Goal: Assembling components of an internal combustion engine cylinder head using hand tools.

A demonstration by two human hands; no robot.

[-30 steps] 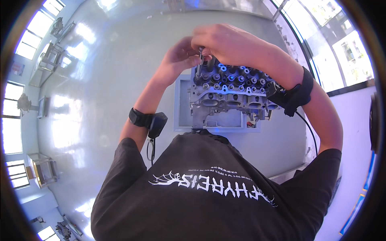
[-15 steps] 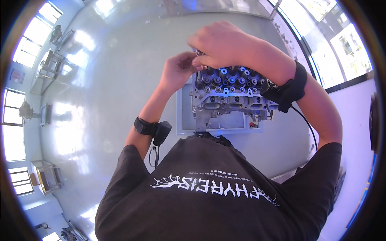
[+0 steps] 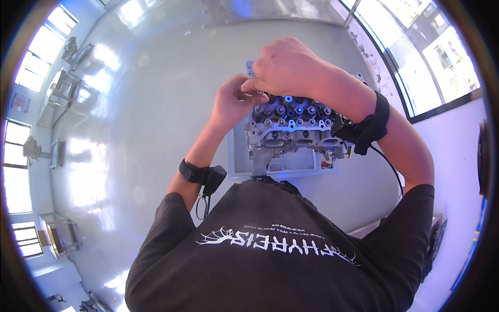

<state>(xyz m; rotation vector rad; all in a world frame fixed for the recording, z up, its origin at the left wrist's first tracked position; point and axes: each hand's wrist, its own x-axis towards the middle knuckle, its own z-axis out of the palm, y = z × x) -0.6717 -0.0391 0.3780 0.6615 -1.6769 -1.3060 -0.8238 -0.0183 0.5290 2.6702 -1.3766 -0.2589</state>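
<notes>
A metal engine cylinder head [image 3: 291, 132] is in front of me, with rows of round valve parts [image 3: 299, 111] on top and oval ports along its near side. At its far left corner my two hands meet. My left hand [image 3: 234, 101] is closed, its thumb and fingers pinched together just above the corner. Over it my right hand [image 3: 286, 67] curls into a fist, its lower fingers touching the left fingertips. What either hand grips is hidden behind the fingers. My right forearm covers the far right part of the cylinder head.
A light grey frame or tray [image 3: 234, 156] lies under the cylinder head. Black straps with small box-shaped devices circle my left wrist [image 3: 202, 176] and right wrist [image 3: 364, 125], each trailing a cable. Windows line the left wall, with stands [image 3: 60, 234] holding metal parts along it.
My right hand has come down and slightly right, less blurred than before. The left hand has shifted slightly down and right. A slim metal shaft seen earlier below the hands is now covered.
</notes>
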